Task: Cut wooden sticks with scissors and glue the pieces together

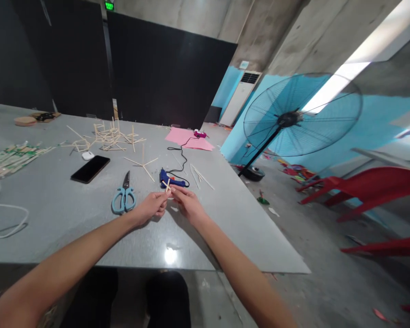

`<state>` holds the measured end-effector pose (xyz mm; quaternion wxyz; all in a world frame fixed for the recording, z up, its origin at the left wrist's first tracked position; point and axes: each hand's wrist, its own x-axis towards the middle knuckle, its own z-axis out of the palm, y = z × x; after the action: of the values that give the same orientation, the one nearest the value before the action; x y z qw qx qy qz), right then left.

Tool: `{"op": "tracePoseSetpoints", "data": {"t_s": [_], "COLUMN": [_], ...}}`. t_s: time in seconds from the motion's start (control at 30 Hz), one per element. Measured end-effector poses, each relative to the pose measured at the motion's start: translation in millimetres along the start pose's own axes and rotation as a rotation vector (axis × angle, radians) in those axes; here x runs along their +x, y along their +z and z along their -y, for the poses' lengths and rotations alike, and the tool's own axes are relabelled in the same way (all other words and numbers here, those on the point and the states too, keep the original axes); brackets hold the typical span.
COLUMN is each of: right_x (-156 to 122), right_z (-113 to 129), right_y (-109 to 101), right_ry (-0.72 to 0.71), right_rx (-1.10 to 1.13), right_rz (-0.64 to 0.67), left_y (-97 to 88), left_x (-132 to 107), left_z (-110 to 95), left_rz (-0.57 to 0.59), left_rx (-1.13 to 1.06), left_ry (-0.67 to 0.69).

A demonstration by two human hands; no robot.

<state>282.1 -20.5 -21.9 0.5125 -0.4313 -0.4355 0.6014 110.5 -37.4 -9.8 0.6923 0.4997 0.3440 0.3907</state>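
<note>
Both my hands meet over the grey table (71, 228), pinching small wooden sticks (167, 184) between the fingertips. My left hand (152, 207) is closed on the sticks from the left. From the right, my right hand (187, 202) pinches the same small piece. A blue glue gun (169, 179) lies just beyond my fingers, its black cord (181, 157) running away across the table. Blue-handled scissors (124, 197) lie to the left of my left hand.
A black phone (90, 169) and a small white object (88, 155) lie left of centre. Stick frames (111, 136) stand at the back, loose sticks (200, 175) and pink paper (187, 137) to the right. A standing fan (300, 116) and red chairs (369, 187) are right of the table.
</note>
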Motion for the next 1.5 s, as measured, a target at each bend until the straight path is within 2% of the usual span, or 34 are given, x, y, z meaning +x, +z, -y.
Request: {"op": "tracePoseSetpoints", "data": {"t_s": [0.13,0.3,0.37,0.43,0.5,0.6,0.67,0.87,1.07,1.23,1.5], "right_x": [-5,-19,-21,-19,-14,-8,-9,-15,-19,-19,-17], "right_z": [1,9,12,13,13,15,17,28,30,27,25], "right_y": [5,11,12,11,9,5,5,6,6,5,6], "right_ry": [-0.086,-0.457,-0.507,-0.46,-0.33,-0.089,-0.022,-0.046,0.039,0.032,-0.024], "right_rx": [-0.092,-0.424,-0.468,-0.426,-0.314,-0.152,-0.097,-0.011,-0.05,-0.071,-0.059], "right_rz": [-0.044,-0.006,0.016,0.026,0.037,0.194,0.295,0.231,0.303,0.308,0.318], "left_y": [0.2,-1.9,-3.3,-4.2,-4.5,-3.2,-2.0,-1.6,-6.4,-10.4,-6.3], "left_x": [-1,1,1,0,-4,-10,-12,-14,-17,-14,-12], "left_z": [-1,-2,-4,-7,-12,-16,-17,-23,-27,-27,-26], "left_rz": [-0.046,-0.074,-0.075,-0.049,0.009,0.167,0.23,0.25,0.374,0.395,0.25], "left_rx": [0.027,0.024,0.024,0.027,0.035,0.057,0.06,0.029,-0.028,-0.085,-0.073], "left_ry": [0.028,0.084,0.102,0.106,0.088,0.028,-0.002,-0.081,-0.222,-0.296,-0.159]}}
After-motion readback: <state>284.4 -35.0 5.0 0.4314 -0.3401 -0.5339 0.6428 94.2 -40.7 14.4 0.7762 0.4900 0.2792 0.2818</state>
